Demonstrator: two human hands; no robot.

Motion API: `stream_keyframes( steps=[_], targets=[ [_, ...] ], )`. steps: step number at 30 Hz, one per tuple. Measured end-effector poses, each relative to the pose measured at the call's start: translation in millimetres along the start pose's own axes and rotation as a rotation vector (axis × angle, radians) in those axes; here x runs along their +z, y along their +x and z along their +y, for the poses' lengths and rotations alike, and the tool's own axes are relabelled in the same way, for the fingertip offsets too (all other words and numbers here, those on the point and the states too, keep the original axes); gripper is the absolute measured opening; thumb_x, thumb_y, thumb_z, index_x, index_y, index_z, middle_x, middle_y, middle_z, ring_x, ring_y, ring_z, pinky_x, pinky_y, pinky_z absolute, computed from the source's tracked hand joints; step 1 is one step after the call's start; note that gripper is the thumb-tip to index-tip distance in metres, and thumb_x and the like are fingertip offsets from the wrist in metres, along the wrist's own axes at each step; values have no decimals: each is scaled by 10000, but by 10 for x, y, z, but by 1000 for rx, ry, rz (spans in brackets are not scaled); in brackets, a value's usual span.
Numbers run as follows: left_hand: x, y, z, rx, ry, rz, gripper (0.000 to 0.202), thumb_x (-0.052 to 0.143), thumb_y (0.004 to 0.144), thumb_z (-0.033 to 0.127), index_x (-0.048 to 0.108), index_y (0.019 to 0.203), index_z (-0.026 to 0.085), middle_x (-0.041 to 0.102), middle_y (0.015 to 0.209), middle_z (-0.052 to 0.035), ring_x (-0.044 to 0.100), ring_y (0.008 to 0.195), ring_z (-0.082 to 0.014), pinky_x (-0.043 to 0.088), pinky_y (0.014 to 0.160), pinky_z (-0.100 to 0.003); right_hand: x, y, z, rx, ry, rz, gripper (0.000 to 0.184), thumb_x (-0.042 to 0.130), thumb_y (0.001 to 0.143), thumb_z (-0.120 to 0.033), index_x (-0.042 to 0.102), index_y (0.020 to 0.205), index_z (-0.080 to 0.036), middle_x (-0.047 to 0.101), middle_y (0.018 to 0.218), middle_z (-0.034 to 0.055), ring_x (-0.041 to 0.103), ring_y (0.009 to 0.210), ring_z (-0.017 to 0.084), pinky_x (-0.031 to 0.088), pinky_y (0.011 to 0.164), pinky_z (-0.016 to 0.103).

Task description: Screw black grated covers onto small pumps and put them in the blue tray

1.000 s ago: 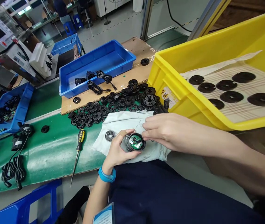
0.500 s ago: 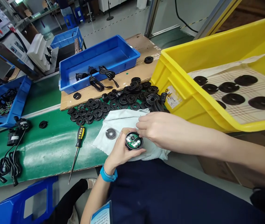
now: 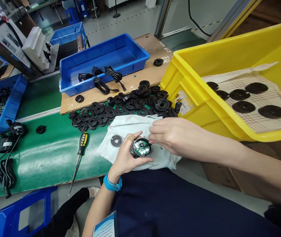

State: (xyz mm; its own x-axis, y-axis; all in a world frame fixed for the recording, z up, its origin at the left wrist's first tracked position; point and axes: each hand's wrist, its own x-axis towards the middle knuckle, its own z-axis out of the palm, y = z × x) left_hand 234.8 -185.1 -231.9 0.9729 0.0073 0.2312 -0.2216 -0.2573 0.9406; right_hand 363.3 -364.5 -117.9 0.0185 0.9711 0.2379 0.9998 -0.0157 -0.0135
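My left hand (image 3: pixel 127 154) is wrapped around a round black housing (image 3: pixel 133 152), its open face turned up. Inside the rim shows a green circuit board (image 3: pixel 144 150) with small parts. At the housing's upper right edge, my right hand (image 3: pixel 167 133) is closed in a pinch; a thin dark strip runs from its fingertips over the board, too small to name. Under both hands lies a pale blue cloth (image 3: pixel 125 123). On it, left of the housing, rests a black patterned disc (image 3: pixel 116 141).
Many black discs (image 3: pixel 102 115) are heaped behind the cloth. A screwdriver (image 3: pixel 82 144) lies to the left on the green surface (image 3: pixel 48 151). Beyond stands a blue tray (image 3: pixel 127 64) with black cables (image 3: pixel 113 74). To the right, a yellow bin (image 3: pixel 194 95) holds flat black discs (image 3: pixel 244 107).
The view has shifted slightly. The index finger of my left hand now stretches out past the housing's rim. My right hand stays pinched at the same edge.
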Motion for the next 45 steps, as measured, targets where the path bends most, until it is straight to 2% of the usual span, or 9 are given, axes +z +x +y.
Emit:
stream_keyframes(
  steps=[2, 4, 10, 16, 22, 28, 33, 40, 45],
  targets=[
    [1, -32, -29, -39, -44, 23, 895, 911, 756, 512, 484, 1496, 244, 645, 1312, -109, 636, 1239, -301, 498, 1113, -481, 4, -13, -6, 6, 12, 15, 368, 509, 1019, -63, 683, 711, -163, 564, 681, 31, 494, 682, 207, 296, 643, 346],
    [-6, -50, -37, -46, -59, 33, 815, 909, 756, 518, 544, 1428, 236, 650, 1338, -112, 636, 1269, -307, 496, 1123, -472, 7, -29, -10, 19, 36, 34, 396, 480, 1055, -106, 688, 723, -159, 553, 675, 30, 495, 678, 206, 300, 638, 346],
    [13, -37, 12, 46, -16, 59, 663, 892, 785, 501, 621, 1314, 208, 698, 1243, -108, 666, 1186, -282, 522, 1066, -434, 26, -105, -8, 67, 107, 77, 390, 473, 1100, -211, 738, 823, -142, 561, 683, 30, 511, 674, 193, 346, 630, 320],
    [95, -63, -9, 91, 10, 115, 675, 865, 802, 535, 614, 1332, 201, 697, 1242, -128, 666, 1179, -293, 544, 1040, -444, 66, -153, -25, 43, 86, 108, 276, 532, 1051, -123, 742, 872, -124, 563, 695, 28, 489, 658, 181, 359, 609, 310],
    [47, -87, -2, 119, -39, 73, 670, 857, 835, 459, 583, 1391, 204, 684, 1272, -137, 661, 1196, -287, 533, 1064, -426, 47, -153, -55, 52, 113, 65, 213, 561, 1027, -108, 731, 905, -150, 548, 693, 14, 471, 642, 175, 360, 590, 303],
    [-5, -78, -7, 124, -60, 13, 694, 873, 825, 419, 568, 1417, 226, 681, 1315, -132, 663, 1220, -298, 529, 1082, -422, 15, -137, -67, 18, 113, 49, 221, 544, 1026, -87, 721, 912, -152, 566, 701, 23, 481, 658, 178, 375, 595, 298],
    [-11, -83, -1, 129, -69, 15, 701, 868, 832, 407, 560, 1433, 220, 679, 1314, -129, 660, 1227, -287, 530, 1087, -405, 11, -142, -94, 38, 118, 43, 212, 552, 1022, -81, 725, 915, -144, 549, 693, 17, 469, 654, 176, 358, 597, 301],
    [0, -112, -11, 121, -32, 19, 699, 848, 847, 450, 553, 1442, 230, 676, 1332, -137, 653, 1254, -299, 534, 1100, -447, 31, -185, -151, 81, 118, 42, 229, 539, 1027, -79, 714, 899, -153, 533, 700, 8, 468, 655, 172, 363, 614, 302],
    [47, -148, -38, 163, 1, 65, 739, 846, 848, 444, 526, 1483, 242, 667, 1372, -152, 634, 1313, -302, 521, 1129, -465, 31, -174, -163, 44, 108, 53, 224, 532, 1026, -67, 702, 901, -140, 528, 700, 10, 462, 652, 172, 358, 603, 298]
  ],
)
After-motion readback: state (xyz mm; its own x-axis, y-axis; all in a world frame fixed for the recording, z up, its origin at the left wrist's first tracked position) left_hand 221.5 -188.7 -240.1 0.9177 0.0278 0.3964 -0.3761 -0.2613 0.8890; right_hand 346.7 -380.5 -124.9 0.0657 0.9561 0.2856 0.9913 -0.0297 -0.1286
